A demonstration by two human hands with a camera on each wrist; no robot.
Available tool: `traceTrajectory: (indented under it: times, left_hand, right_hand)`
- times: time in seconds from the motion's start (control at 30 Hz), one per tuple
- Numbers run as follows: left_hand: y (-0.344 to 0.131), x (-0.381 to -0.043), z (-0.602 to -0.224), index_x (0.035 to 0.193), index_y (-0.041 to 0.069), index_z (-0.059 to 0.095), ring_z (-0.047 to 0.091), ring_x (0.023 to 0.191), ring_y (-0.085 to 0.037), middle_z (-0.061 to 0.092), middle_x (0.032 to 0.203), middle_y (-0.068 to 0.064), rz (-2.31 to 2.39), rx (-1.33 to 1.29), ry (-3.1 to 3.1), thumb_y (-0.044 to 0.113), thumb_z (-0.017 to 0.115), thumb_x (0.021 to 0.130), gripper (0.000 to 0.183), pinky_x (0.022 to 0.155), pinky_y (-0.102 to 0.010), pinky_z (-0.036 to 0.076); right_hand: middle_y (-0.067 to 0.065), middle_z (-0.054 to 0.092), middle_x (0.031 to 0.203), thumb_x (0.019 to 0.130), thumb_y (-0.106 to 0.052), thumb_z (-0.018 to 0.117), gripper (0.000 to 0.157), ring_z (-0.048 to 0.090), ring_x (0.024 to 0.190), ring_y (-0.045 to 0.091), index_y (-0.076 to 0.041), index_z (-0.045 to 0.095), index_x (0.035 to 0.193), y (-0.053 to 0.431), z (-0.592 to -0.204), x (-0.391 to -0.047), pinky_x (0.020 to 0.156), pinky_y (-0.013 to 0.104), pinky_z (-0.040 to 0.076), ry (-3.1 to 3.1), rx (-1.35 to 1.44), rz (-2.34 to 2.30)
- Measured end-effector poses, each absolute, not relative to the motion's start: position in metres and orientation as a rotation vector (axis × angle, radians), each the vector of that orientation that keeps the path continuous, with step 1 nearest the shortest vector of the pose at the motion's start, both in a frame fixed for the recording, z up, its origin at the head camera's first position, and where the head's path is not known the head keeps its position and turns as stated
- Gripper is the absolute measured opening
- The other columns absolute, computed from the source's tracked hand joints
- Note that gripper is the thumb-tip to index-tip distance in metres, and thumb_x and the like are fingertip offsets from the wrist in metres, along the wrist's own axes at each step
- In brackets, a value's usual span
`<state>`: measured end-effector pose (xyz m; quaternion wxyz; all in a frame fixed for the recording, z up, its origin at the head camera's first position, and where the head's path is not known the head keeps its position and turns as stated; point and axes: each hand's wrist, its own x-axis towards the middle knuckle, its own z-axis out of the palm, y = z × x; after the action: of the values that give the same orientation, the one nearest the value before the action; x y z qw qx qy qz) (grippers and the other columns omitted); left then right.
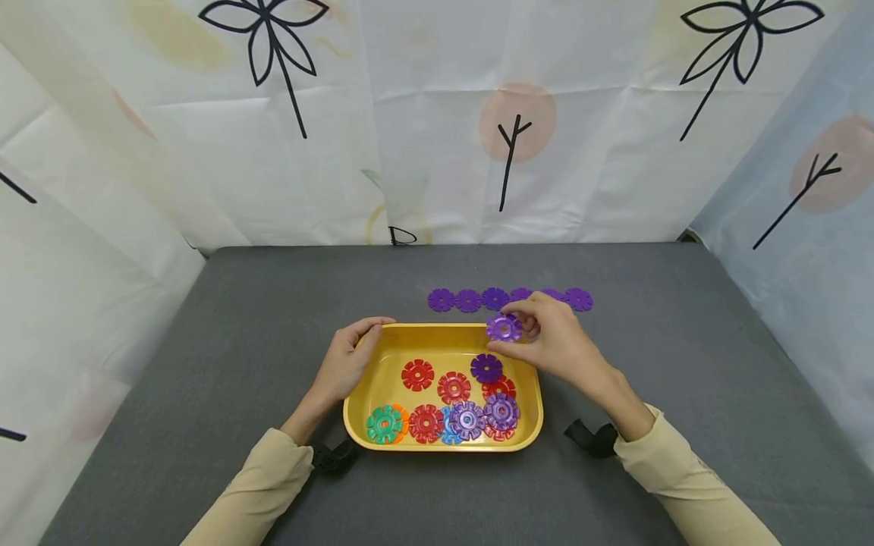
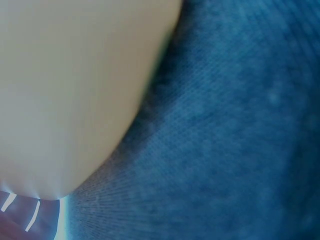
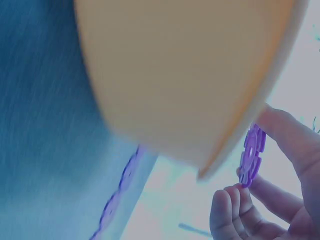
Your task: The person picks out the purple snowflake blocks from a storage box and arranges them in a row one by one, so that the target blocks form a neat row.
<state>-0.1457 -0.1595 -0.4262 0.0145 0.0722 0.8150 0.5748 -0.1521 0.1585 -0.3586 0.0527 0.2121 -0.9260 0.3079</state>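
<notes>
A purple flower-shaped disc (image 1: 504, 328) is pinched between the thumb and fingers of my right hand (image 1: 556, 337), over the far right corner of a yellow tray (image 1: 356, 440). The right wrist view shows that same purple disc (image 3: 251, 155) edge-on between thumb and fingertips. At the tray's far left corner, my left hand (image 1: 347, 362) grips the rim. Inside the tray lie several flower discs: red discs (image 1: 417, 374), a dark purple disc (image 1: 486, 368), lighter purple discs (image 1: 467, 420), a green disc (image 1: 384, 425), and blue and orange ones partly covered.
Beyond the tray, a row of purple discs (image 1: 467, 300) lies side by side on the grey table (image 1: 273, 303); my right hand hides part of it. Patterned white cloth (image 1: 437, 167) hangs behind the table and along its sides. Black straps (image 1: 592, 438) are at both wrists.
</notes>
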Motion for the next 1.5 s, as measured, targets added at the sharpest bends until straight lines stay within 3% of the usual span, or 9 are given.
traceTrajectory:
  times: [0.2, 0.43, 0.77, 0.83, 1.0, 1.23, 1.43, 1.5]
  left_hand:
    - [-0.16, -0.146, -0.427, 0.131, 0.0, 0.064, 0.073, 0.098, -0.036, 0.069, 0.123, -0.025, 1.778, 0.226, 2.545, 0.019, 0.044, 0.111, 0.033, 0.078, -0.035, 0.065]
    - [-0.161, -0.146, -0.426, 0.131, 0.001, 0.064, 0.073, 0.099, -0.035, 0.069, 0.123, -0.023, 1.768, 0.226, 2.549, 0.02, 0.044, 0.111, 0.034, 0.077, -0.033, 0.065]
    - [-0.16, -0.146, -0.424, 0.131, 0.001, 0.064, 0.073, 0.101, -0.036, 0.068, 0.125, -0.024, 1.769, 0.23, 2.55, 0.021, 0.044, 0.111, 0.034, 0.079, -0.035, 0.065]
    - [-0.16, -0.146, -0.425, 0.13, 0.001, 0.064, 0.073, 0.1, -0.036, 0.068, 0.124, -0.024, 1.77, 0.225, 2.554, 0.021, 0.044, 0.111, 0.034, 0.079, -0.034, 0.065]
    - [-0.158, -0.145, -0.424, 0.129, 0.004, 0.065, 0.074, 0.097, -0.034, 0.07, 0.123, -0.022, 1.769, 0.208, 2.568, 0.021, 0.045, 0.111, 0.032, 0.076, -0.032, 0.065]
    - [-0.158, -0.144, -0.424, 0.128, 0.004, 0.066, 0.075, 0.094, -0.033, 0.071, 0.121, -0.022, 1.782, 0.222, 2.569, 0.02, 0.045, 0.11, 0.031, 0.074, -0.031, 0.065]
    - [-0.159, -0.144, -0.423, 0.128, 0.004, 0.066, 0.075, 0.094, -0.033, 0.071, 0.122, -0.022, 1.776, 0.23, 2.572, 0.021, 0.045, 0.111, 0.032, 0.074, -0.031, 0.065]
    - [-0.159, -0.144, -0.423, 0.129, 0.004, 0.066, 0.075, 0.095, -0.033, 0.07, 0.122, -0.022, 1.78, 0.235, 2.566, 0.021, 0.045, 0.111, 0.033, 0.074, -0.031, 0.065]
  right_hand:
    - [0.016, 0.064, 0.093, 0.078, -0.027, 0.091, 0.051, 0.058, 0.083, 0.026, 0.003, 0.074, 0.116, 0.183, -0.36, -0.17, 0.071, 0.03, 0.049, -2.811, 0.485, 0.899]
    - [0.021, 0.064, 0.096, 0.081, -0.026, 0.087, 0.05, 0.058, 0.089, 0.035, 0.004, 0.072, 0.119, 0.214, -0.371, -0.192, 0.073, 0.035, 0.044, -2.802, 0.341, 0.886]
    - [0.031, 0.067, 0.108, 0.085, -0.029, 0.083, 0.054, 0.065, 0.097, 0.042, 0.008, 0.069, 0.121, 0.254, -0.389, -0.211, 0.081, 0.054, 0.054, -2.876, 0.132, 0.843]
    - [0.032, 0.068, 0.112, 0.086, -0.03, 0.082, 0.055, 0.064, 0.101, 0.043, 0.008, 0.068, 0.122, 0.26, -0.391, -0.214, 0.084, 0.057, 0.053, -2.892, 0.095, 0.848]
    - [0.036, 0.064, 0.117, 0.089, -0.031, 0.079, 0.056, 0.054, 0.114, 0.05, 0.01, 0.065, 0.125, 0.274, -0.396, -0.223, 0.102, 0.067, 0.038, -2.927, 0.021, 0.851]
    - [0.039, 0.061, 0.122, 0.091, -0.034, 0.076, 0.061, 0.054, 0.116, 0.051, 0.012, 0.061, 0.129, 0.296, -0.403, -0.228, 0.1, 0.066, 0.042, -2.947, -0.078, 0.84]
    - [0.04, 0.061, 0.119, 0.092, -0.031, 0.075, 0.06, 0.052, 0.114, 0.052, 0.015, 0.059, 0.128, 0.31, -0.407, -0.229, 0.11, 0.068, 0.027, -2.965, -0.08, 0.842]
    - [0.04, 0.061, 0.118, 0.093, -0.032, 0.074, 0.061, 0.052, 0.113, 0.052, 0.015, 0.059, 0.128, 0.313, -0.407, -0.228, 0.109, 0.067, 0.028, -2.991, -0.087, 0.823]
